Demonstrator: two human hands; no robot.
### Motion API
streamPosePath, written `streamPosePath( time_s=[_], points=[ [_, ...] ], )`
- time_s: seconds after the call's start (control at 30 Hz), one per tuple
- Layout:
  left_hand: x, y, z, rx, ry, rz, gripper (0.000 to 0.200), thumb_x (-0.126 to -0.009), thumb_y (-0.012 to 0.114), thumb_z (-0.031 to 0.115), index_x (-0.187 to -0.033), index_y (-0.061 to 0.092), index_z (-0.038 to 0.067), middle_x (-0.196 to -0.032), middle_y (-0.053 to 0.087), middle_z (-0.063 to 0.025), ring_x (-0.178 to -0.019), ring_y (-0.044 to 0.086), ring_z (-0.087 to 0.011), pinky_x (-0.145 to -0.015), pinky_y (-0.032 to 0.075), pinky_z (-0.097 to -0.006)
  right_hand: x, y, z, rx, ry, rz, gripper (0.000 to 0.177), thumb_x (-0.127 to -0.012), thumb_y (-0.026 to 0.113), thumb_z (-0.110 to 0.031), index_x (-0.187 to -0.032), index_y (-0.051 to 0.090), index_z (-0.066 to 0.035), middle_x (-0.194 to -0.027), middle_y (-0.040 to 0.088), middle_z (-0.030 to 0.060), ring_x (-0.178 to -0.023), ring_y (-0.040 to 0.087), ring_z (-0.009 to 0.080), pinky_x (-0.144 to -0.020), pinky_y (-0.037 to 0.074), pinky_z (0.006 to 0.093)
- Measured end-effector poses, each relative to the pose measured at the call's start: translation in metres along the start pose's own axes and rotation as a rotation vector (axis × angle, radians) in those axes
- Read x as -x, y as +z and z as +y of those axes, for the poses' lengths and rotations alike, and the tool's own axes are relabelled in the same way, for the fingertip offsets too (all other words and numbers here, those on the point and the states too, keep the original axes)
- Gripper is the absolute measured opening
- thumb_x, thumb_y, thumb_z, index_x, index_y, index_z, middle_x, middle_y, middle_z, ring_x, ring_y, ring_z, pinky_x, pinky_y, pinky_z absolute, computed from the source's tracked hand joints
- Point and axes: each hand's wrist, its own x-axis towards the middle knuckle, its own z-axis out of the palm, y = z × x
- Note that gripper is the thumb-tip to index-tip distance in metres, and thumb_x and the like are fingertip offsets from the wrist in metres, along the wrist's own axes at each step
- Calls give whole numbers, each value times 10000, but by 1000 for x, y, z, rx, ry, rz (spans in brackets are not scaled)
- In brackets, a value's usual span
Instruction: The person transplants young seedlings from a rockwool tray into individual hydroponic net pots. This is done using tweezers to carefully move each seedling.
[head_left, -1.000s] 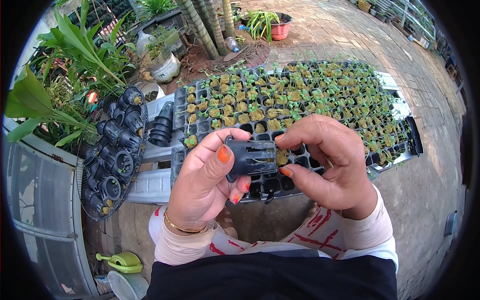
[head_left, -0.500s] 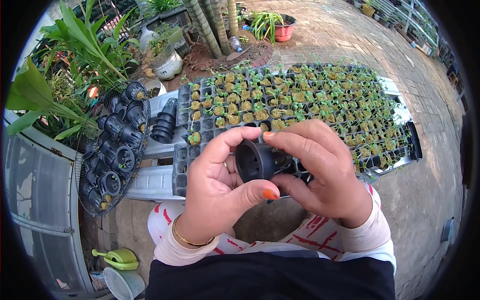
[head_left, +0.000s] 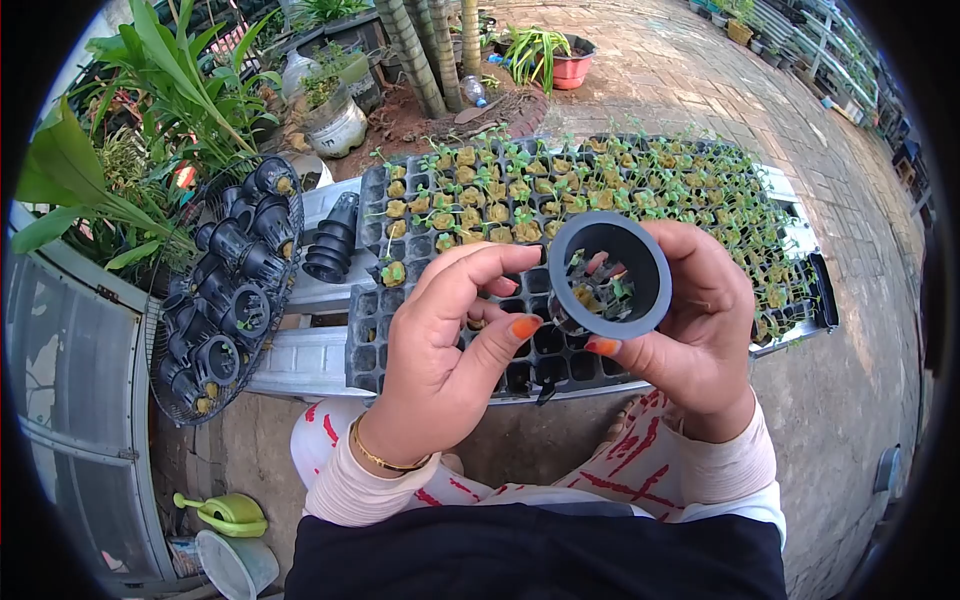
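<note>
Black net cup (head_left: 612, 328): over the near part of the seedling tray (head_left: 365, 325), mouth facing the camera, green leaves inside.
Right hand (head_left: 703, 325): thumb and fingers pinch the cup.
Left hand (head_left: 445, 345): fingers and thumb spread, just left of the cup.
Wire basket (head_left: 163, 375): left of the tray.

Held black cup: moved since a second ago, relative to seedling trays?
Yes. Against the seedling trays, the black cup has shifted right and slightly up in the view, its mouth now turned toward the camera.
</note>
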Motion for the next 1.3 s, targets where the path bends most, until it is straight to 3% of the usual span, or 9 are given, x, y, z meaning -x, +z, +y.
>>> streamPosePath(
  time_s=[0.07,0.2,0.47,0.67,0.83,0.97,1.07,1.13,1.3],
  points=[
    [0,1,1,-4,-24,-29,313,-835,649,90,-1129,571,15,-1126,516,-109,-898,536,-133,-720,476,-231,0,6,0,-393,209,100,484,-690,772,-37,-1091,523,73,-935,622,97,-863,586,116,-731,472,232],
    [0,6,-1,87,-108,-23,248,-806,669,92,-1016,599,-20,-1125,517,-140,-876,557,-128,-685,479,-222,-3,2,0,-387,413,132,447,-678,779,-39,-1047,545,54,-865,622,62,-762,576,84,-658,465,194],
    [0,11,-4,73,-138,31,237,-761,697,115,-932,613,-27,-1099,531,-163,-866,550,-110,-669,459,-217,-6,12,4,-395,437,179,400,-681,778,-42,-1004,555,33,-809,621,45,-711,553,68,-635,454,191],
    [1,15,-9,63,-130,74,209,-737,712,112,-879,620,-9,-1084,552,-135,-764,531,-85,-626,435,-199,-7,15,6,-406,467,195,387,-683,784,-55,-988,561,28,-788,620,37,-677,557,62,-614,453,182],
    [0,17,-7,-156,-13,149,179,-712,722,98,-824,617,7,-1013,592,-117,-627,499,-74,-530,414,-198,-7,16,8,-414,463,187,374,-682,786,-56,-975,568,25,-780,621,35,-671,561,59,-609,454,178],
    [1,19,-4,-226,37,187,178,-704,730,91,-823,624,11,-994,599,-123,-623,498,-72,-518,413,-202,-7,17,7,-431,476,203,366,-687,779,-46,-978,569,25,-793,631,46,-689,578,70,-635,468,186],
    [0,14,4,-234,10,118,154,-742,707,72,-864,637,11,-1017,589,-119,-646,515,-69,-544,424,-199,-8,15,5,-477,473,233,353,-698,765,-28,-986,568,26,-831,648,69,-724,603,90,-671,486,203],
    [0,11,7,-20,-122,99,135,-793,666,57,-917,649,7,-1042,575,-111,-670,527,-62,-582,436,-193,-9,14,5,-515,469,256,347,-705,757,-18,-990,566,26,-854,656,83,-746,616,101,-690,494,213],
    [0,6,6,-76,-82,82,123,-827,633,54,-937,657,3,-1054,566,-106,-679,529,-49,-614,443,-189,-7,13,6,-510,461,253,359,-704,747,4,-1005,556,36,-889,660,108,-778,629,120,-722,506,234]
  ],
)
